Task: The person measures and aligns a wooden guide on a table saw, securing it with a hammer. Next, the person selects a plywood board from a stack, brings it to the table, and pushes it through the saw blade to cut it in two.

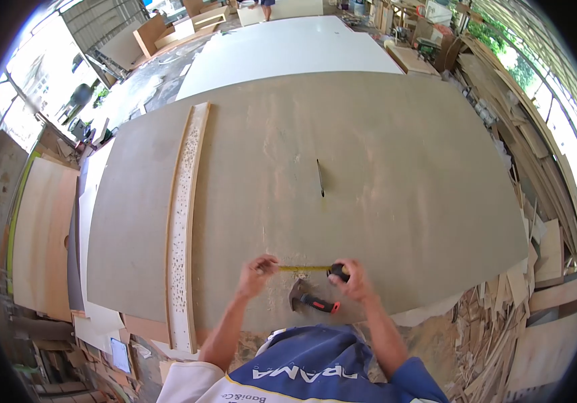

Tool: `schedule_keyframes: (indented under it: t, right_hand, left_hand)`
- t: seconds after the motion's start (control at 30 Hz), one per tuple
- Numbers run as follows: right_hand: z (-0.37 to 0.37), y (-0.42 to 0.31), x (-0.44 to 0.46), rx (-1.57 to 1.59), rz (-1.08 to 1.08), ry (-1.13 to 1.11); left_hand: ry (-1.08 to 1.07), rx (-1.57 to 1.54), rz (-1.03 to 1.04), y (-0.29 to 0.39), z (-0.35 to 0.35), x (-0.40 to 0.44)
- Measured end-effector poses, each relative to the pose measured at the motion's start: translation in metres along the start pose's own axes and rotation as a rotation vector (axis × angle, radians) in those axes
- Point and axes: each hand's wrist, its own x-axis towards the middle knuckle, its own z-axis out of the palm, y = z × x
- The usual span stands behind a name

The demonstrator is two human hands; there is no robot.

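A tape measure (337, 272) with a black case is gripped in my right hand (354, 281). Its yellow blade (302, 269) runs out to the left, and my left hand (260, 270) pinches the far end. Both hands are above the near part of a large brown-grey board (396, 174). Just below the blade lies a hammer (312, 301) with a dark head and a black and red handle. Farther up the board rests a thin dark pen or pencil (320, 178).
A long, narrow wooden channel (182, 228) with a speckled white inside lies along the left of the board. Beyond is a white sheet (288, 50). Wood scraps (483, 336) pile up at right, and panels (43, 235) lean at left. Another person (265, 8) stands far off.
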Motion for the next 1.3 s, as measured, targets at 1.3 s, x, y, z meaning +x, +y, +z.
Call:
schedule_keyframes:
  t: [1.3]
  right_hand:
    - [-0.125, 0.157, 0.223, -0.675, 0.089, 0.059]
  left_hand:
    - [0.604, 1.081, -0.533, -0.08, -0.238, 0.032]
